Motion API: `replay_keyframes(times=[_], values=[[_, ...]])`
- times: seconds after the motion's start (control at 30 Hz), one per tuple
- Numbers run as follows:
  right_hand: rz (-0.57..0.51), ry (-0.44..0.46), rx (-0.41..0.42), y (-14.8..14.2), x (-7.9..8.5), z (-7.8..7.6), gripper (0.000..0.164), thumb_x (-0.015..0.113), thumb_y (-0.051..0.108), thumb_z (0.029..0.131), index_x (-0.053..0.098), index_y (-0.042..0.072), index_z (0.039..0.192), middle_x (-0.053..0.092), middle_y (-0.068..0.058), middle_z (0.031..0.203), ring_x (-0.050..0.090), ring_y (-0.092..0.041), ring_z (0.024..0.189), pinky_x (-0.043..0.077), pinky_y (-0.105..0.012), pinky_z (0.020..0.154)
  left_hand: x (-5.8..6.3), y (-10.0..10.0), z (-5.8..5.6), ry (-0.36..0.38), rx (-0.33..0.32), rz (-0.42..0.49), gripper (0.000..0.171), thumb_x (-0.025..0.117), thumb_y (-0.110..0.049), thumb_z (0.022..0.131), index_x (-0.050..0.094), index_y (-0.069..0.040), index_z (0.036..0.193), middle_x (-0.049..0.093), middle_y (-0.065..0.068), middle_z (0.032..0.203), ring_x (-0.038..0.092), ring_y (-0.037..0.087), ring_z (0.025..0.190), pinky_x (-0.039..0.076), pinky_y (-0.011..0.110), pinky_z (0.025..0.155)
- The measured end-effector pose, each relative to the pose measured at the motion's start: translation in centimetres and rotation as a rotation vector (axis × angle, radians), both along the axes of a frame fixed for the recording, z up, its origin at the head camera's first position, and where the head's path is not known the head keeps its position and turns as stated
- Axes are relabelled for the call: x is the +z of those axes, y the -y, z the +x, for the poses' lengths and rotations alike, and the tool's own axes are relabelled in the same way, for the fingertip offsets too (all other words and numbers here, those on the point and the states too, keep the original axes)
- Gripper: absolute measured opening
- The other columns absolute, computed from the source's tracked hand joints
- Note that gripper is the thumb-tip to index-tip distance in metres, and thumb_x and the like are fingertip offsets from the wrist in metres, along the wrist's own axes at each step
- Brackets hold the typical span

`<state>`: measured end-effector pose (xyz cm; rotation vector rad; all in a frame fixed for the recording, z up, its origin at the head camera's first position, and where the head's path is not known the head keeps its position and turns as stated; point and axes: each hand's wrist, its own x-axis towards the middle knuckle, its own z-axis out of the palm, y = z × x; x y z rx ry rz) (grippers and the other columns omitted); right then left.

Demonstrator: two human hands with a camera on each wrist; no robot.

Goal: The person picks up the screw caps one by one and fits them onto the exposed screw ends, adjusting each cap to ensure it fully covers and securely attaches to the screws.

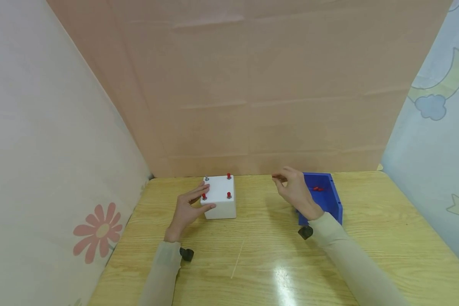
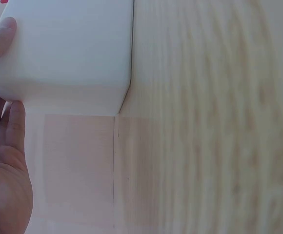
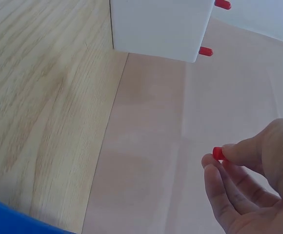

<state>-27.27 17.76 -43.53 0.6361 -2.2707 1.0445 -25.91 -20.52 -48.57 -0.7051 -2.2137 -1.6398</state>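
Note:
A white box (image 1: 219,189) stands on the table, with a post at each top corner. Red caps (image 1: 228,195) cover three posts, while the far-left metal post (image 1: 206,178) is bare. My left hand (image 1: 186,211) grips the box at its left side, thumb along the front and fingers near the top and far side; the left wrist view shows the thumb (image 2: 0,41) on a white face. Between thumb and fingertips my right hand (image 1: 296,191) pinches a small red cap (image 3: 218,153), held in the air right of the box.
A blue bin (image 1: 334,199) stands behind and right of my right hand, with a few red caps (image 1: 318,188) inside. The wooden table (image 1: 252,263) ends at a brown backdrop (image 1: 275,106) just behind the box. Patterned cloths hang at both sides.

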Motion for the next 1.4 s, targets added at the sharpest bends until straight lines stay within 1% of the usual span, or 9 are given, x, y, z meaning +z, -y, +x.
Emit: replay_keyframes(times=[0.07, 0.27, 0.5, 0.73, 1.0, 1.27, 1.4], values=[[0.002, -0.002, 0.005, 0.1, 0.0, 0.0, 0.012, 0.077, -0.006, 0.094, 0.081, 0.002, 0.101, 0.075, -0.011, 0.097, 0.077, -0.027, 0.084, 0.067, -0.047, 0.073, 0.0, 0.0, 0.0, 0.001, -0.002, 0.004, 0.055, 0.092, 0.002, 0.08, 0.075, -0.003, 0.132, 0.068, 0.013, 0.145, 0.048, 0.033, 0.152, 0.048, 0.017, 0.111], [-0.004, -0.001, 0.009, 0.6, 0.1, 0.0, 0.011, 0.076, -0.006, 0.094, 0.081, 0.002, 0.101, 0.075, -0.011, 0.096, 0.077, -0.027, 0.083, 0.067, -0.047, 0.073, -0.1, 0.1, 0.1, -0.007, -0.014, 0.009, 0.053, 0.092, 0.0, 0.082, 0.075, -0.002, 0.132, 0.067, 0.015, 0.145, 0.048, 0.036, 0.151, 0.048, 0.016, 0.111], [-0.006, 0.003, 0.016, 1.2, 0.5, 0.1, 0.011, 0.077, -0.005, 0.094, 0.081, 0.0, 0.103, 0.076, -0.013, 0.097, 0.077, -0.027, 0.084, 0.068, -0.046, 0.075, -0.1, 0.1, 0.1, -0.005, -0.016, 0.007, 0.055, 0.092, -0.002, 0.082, 0.075, -0.004, 0.133, 0.068, 0.013, 0.146, 0.048, 0.032, 0.152, 0.048, 0.019, 0.112], [0.003, 0.009, 0.008, 1.6, 0.6, 0.1, 0.011, 0.077, -0.004, 0.094, 0.081, 0.001, 0.104, 0.075, -0.013, 0.097, 0.077, -0.027, 0.084, 0.068, -0.046, 0.076, -0.2, 0.0, 0.0, -0.014, -0.016, 0.012, 0.055, 0.092, -0.001, 0.081, 0.075, -0.005, 0.133, 0.068, 0.012, 0.145, 0.049, 0.031, 0.152, 0.048, 0.021, 0.112], [-0.002, -0.01, 0.012, 2.1, 0.5, -0.1, 0.01, 0.078, -0.004, 0.093, 0.08, 0.002, 0.101, 0.076, -0.013, 0.096, 0.077, -0.028, 0.083, 0.068, -0.049, 0.075, -0.4, 0.2, -0.1, -0.018, -0.022, 0.015, 0.053, 0.091, -0.001, 0.082, 0.074, -0.002, 0.133, 0.068, 0.016, 0.145, 0.048, 0.036, 0.151, 0.049, 0.019, 0.111], [-0.019, -0.008, 0.017, 2.6, 0.3, -0.3, 0.013, 0.079, -0.004, 0.093, 0.08, 0.001, 0.105, 0.076, -0.014, 0.099, 0.077, -0.03, 0.085, 0.067, -0.053, 0.077, -0.4, 0.2, 0.0, -0.001, -0.01, 0.006, 0.054, 0.092, -0.003, 0.082, 0.075, -0.005, 0.133, 0.068, 0.011, 0.146, 0.048, 0.032, 0.152, 0.048, 0.019, 0.112], [-0.017, -0.015, 0.015, 2.8, 0.6, -0.4, 0.014, 0.081, -0.002, 0.092, 0.08, 0.002, 0.105, 0.076, -0.013, 0.099, 0.077, -0.028, 0.085, 0.067, -0.051, 0.077, -0.2, 0.1, 0.1, 0.005, -0.007, 0.002, 0.054, 0.092, -0.004, 0.082, 0.075, -0.006, 0.134, 0.068, 0.011, 0.146, 0.047, 0.031, 0.153, 0.048, 0.019, 0.112]])
